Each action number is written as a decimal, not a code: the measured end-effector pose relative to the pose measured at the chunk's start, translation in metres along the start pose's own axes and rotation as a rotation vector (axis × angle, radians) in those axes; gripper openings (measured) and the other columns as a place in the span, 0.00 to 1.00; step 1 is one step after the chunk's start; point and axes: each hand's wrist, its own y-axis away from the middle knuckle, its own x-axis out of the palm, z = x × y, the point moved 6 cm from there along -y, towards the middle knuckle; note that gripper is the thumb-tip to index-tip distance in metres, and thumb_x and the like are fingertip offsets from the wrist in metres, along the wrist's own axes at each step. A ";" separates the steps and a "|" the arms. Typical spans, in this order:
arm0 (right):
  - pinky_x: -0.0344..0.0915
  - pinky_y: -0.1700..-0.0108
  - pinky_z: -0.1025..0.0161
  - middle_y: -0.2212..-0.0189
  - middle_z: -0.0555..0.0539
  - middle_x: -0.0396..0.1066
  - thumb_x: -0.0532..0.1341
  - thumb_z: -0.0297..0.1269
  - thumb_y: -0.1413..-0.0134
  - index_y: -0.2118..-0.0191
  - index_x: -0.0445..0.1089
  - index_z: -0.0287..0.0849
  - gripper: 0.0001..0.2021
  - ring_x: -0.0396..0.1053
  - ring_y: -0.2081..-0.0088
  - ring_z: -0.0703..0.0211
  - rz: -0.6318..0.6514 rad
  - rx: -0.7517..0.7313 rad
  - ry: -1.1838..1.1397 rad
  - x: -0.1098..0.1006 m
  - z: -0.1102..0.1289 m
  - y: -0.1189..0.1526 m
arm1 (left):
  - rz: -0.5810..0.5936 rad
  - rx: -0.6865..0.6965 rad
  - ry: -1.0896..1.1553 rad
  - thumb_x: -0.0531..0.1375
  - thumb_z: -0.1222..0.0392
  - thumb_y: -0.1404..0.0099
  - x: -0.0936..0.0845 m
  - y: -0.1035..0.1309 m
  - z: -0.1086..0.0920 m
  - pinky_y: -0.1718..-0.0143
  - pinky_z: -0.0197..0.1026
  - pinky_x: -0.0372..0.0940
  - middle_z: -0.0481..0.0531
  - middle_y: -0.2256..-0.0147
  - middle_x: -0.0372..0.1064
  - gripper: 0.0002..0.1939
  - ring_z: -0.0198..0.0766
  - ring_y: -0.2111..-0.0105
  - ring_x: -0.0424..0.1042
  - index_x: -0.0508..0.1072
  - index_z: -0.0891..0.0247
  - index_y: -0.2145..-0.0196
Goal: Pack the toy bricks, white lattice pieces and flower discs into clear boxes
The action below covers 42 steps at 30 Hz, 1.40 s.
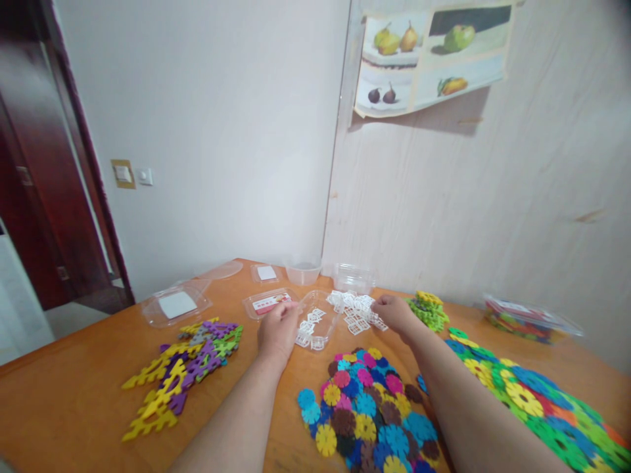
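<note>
My left hand (280, 330) is closed at the left rim of a clear plastic tray (331, 327), its fingertips against that edge. Several white lattice pieces (309, 326) lie inside the tray. To the right of it, a pile of white lattice pieces (355, 309) rests on the table. My right hand (392, 311) is at the right edge of that pile with its fingers pinched together; what they hold, if anything, is too small to tell.
Colourful round pieces (367, 410) lie between my forearms. Yellow and purple pieces (190, 361) are at left, green ones (428, 312) and larger discs (542, 401) at right. Clear containers (353, 277), a bowl (303, 272) and lids (176, 305) stand toward the wall; a filled box (527, 320) sits far right.
</note>
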 end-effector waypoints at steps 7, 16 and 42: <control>0.72 0.68 0.68 0.74 0.51 0.70 0.61 0.33 0.43 0.61 0.66 0.42 0.04 0.71 0.74 0.66 0.272 -0.100 -0.701 0.009 0.065 0.034 | -0.016 0.000 -0.001 0.59 0.50 0.39 0.000 -0.001 0.001 0.60 0.39 0.66 0.49 0.62 0.80 0.13 0.43 0.62 0.76 0.81 0.54 0.63; 0.61 0.73 0.70 0.72 0.48 0.73 0.57 0.34 0.43 0.62 0.70 0.40 0.07 0.72 0.70 0.62 -0.015 -0.104 0.122 -0.015 0.036 0.013 | -0.002 -0.013 -0.006 0.59 0.49 0.40 0.002 -0.002 0.006 0.63 0.39 0.65 0.48 0.66 0.79 0.13 0.42 0.65 0.76 0.81 0.53 0.63; 0.64 0.70 0.69 0.71 0.44 0.75 0.52 0.37 0.38 0.63 0.74 0.38 0.14 0.72 0.72 0.62 0.034 -0.168 0.127 -0.005 0.046 0.016 | -0.001 -0.010 0.015 0.59 0.49 0.41 0.002 -0.002 0.006 0.63 0.40 0.65 0.48 0.65 0.79 0.14 0.42 0.65 0.76 0.81 0.54 0.62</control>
